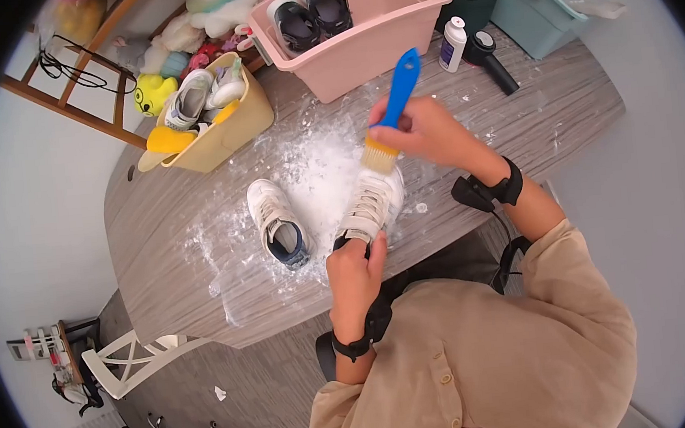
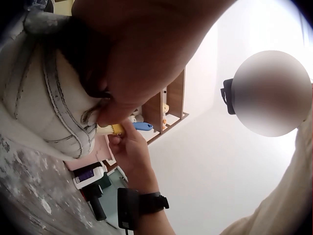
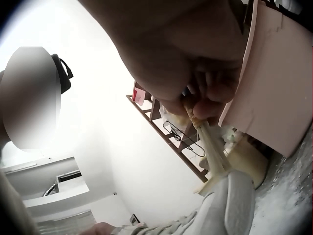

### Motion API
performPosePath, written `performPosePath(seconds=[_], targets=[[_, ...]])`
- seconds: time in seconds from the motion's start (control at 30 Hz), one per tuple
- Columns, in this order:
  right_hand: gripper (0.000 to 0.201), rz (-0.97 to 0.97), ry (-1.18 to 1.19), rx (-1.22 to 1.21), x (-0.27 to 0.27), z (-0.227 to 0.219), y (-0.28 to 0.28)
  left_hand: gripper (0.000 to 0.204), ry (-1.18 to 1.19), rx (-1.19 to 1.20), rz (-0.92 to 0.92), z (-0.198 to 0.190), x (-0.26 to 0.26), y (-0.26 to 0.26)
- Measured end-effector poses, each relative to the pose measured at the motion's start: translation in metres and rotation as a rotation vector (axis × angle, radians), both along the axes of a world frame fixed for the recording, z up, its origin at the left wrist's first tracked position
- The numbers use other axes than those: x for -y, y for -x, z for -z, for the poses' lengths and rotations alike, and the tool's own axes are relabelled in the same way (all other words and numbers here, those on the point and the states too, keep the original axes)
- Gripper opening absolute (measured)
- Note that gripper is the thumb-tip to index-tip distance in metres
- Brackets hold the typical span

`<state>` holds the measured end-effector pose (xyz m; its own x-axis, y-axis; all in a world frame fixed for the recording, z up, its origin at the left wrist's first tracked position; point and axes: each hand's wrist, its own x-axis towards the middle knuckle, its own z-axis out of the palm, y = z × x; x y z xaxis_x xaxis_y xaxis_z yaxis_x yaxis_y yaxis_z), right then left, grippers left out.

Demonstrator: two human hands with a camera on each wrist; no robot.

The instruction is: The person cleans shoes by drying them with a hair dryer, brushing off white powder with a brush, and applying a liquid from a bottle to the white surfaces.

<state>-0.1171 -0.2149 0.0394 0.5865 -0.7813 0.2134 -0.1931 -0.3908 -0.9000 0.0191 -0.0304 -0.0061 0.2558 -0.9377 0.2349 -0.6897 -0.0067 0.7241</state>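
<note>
My left hand grips a white lace-up sneaker at its heel, with the thumb on the collar. In my right hand is a brush with a blue handle and a yellow band; fingers and thumb pinch it near the band. Its pale bristles meet the sneaker's toe, as the right wrist view also shows at the bristles. A second white sneaker with a dark blue lining stands to the left. White powder lies spread between and around the two shoes.
A pink bin holding dark shoes stands at the back. Left of it is a yellow bin with more shoes. A white bottle, a black handheld tool and a teal bin are at the back right.
</note>
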Motion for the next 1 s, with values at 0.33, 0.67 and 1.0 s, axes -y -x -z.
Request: performPosePath(seconds=[0.33, 0.67, 1.0], targets=[[0.022, 0.038, -0.041, 0.086, -0.002, -0.001, 0.002, 0.027, -0.066, -0.169, -0.055, 0.0, -0.006, -0.003], [0.022, -0.107, 0.011, -0.091, -0.028, -0.001, 0.012, 0.032, -0.146, -0.504, -0.135, 0.018, -0.003, -0.008], [0.021, -0.191, -0.058, -0.054, -0.04, 0.013, 0.014, 0.03, -0.085, -0.937, -0.234, 0.03, 0.003, -0.021]])
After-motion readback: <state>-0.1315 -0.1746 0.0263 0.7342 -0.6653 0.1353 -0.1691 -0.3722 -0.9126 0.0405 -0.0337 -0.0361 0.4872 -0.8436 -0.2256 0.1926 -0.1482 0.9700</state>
